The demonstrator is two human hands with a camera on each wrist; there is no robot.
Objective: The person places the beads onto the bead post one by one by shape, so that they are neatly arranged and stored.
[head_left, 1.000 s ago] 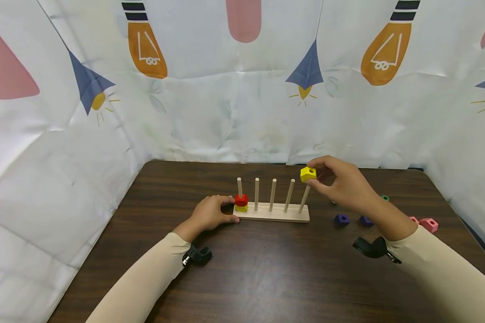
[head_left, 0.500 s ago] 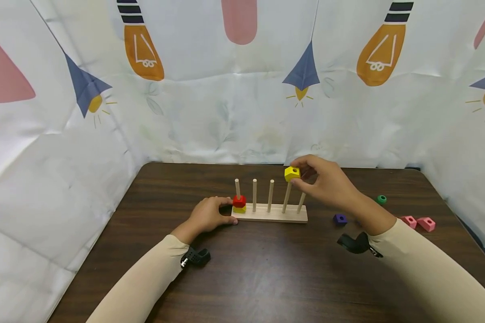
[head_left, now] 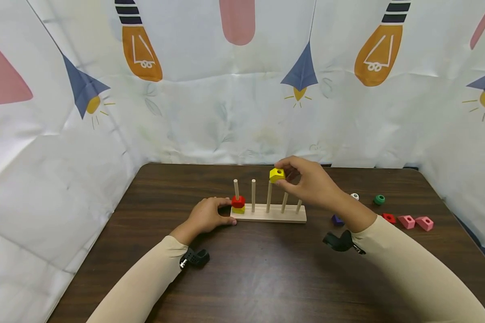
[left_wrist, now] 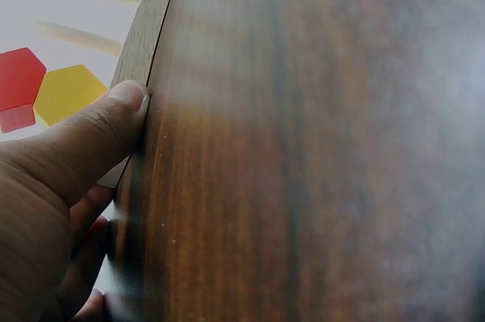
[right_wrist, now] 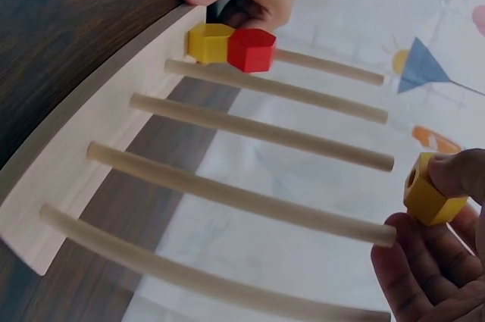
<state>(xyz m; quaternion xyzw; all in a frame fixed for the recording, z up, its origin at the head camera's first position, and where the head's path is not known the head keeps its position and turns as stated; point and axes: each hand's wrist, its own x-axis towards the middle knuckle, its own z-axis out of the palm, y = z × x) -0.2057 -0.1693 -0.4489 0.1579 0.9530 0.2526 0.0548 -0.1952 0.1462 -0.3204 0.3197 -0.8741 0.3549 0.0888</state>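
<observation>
A wooden peg board (head_left: 280, 216) with several upright pegs stands on the table. On its leftmost peg a red bead (head_left: 238, 202) sits on top of a yellow bead (right_wrist: 206, 43). My left hand (head_left: 207, 214) grips the board's left end, thumb along the front edge and fingers round the end and back. Between thumb and fingers my right hand (head_left: 313, 181) pinches another yellow bead (head_left: 276, 175), its hole visible. In the head view this bead appears at the top of the middle peg; in the right wrist view it is apart from the peg tips.
Right of the board lie loose beads: a purple one (head_left: 337, 220) partly behind the right wrist, a red one (head_left: 388, 218), two pink ones (head_left: 425, 223), a green one (head_left: 379, 199) and a white one (head_left: 354, 196). A printed curtain (head_left: 210, 112) hangs behind the brown table (head_left: 258, 278).
My right hand has moved left with the yellow bead, from above the rightmost peg to about the middle one. The left hand has kept its grip on the board.
</observation>
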